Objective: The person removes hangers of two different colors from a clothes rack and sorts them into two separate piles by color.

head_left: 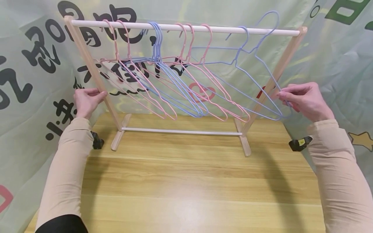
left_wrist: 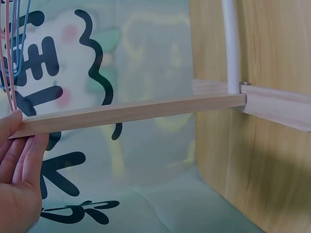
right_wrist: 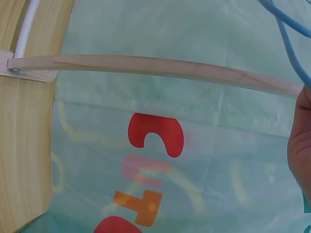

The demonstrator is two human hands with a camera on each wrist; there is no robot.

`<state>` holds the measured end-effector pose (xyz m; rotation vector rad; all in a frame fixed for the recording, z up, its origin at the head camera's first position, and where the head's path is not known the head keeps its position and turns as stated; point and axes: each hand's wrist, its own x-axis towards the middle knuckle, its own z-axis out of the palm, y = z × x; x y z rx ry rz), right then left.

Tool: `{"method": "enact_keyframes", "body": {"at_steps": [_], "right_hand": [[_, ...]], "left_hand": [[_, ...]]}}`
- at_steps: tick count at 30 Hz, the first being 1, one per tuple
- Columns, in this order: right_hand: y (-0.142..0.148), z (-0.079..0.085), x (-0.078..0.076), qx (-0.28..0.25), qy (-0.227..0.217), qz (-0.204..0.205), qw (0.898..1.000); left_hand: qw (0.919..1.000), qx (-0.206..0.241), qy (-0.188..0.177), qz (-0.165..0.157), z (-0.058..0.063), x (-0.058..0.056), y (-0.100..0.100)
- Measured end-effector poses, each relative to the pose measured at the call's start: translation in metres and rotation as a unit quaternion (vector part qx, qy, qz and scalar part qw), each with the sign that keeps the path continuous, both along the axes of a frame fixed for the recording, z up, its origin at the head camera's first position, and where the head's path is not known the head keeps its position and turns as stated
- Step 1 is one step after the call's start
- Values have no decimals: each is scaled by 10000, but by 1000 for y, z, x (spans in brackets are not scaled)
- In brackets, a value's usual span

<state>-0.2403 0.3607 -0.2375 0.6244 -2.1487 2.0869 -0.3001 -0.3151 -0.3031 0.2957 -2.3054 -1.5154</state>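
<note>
A wooden rack stands on the table, its white top rail carrying pink and blue wire hangers. My left hand grips the left post with the thumb on one side and the fingers on the other; the left wrist view shows this hand too. At the far right, my right hand pinches the lower outer corner of a blue hanger. That hanger is tilted, its hook rising above the rail. Only part of the right hand shows in the right wrist view, beside blue wire.
Another blue hanger hangs just left of the held one. Several blue hangers are bunched mid-left between pink ones. The right post stands behind the held hanger. A printed cloth surrounds the wooden table.
</note>
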Motion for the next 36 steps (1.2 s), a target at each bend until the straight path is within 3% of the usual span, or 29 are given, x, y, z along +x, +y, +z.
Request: {"method": "enact_keyframes", "body": {"at_steps": [16, 21, 30, 36], "right_hand": [[6, -10, 6, 136, 189, -468, 9986], [8, -22, 11, -182, 301, -414, 9985], [12, -47, 24, -304, 637, -863, 9938], [18, -68, 40, -241, 605, -1229, 9903]], "left_hand": [[10000, 78, 33, 9, 1, 0, 0], [10000, 80, 2, 24, 0, 1, 1], [9999, 102, 51, 23, -1, -1, 0], [10000, -20, -6, 77, -2, 1, 0]]}}
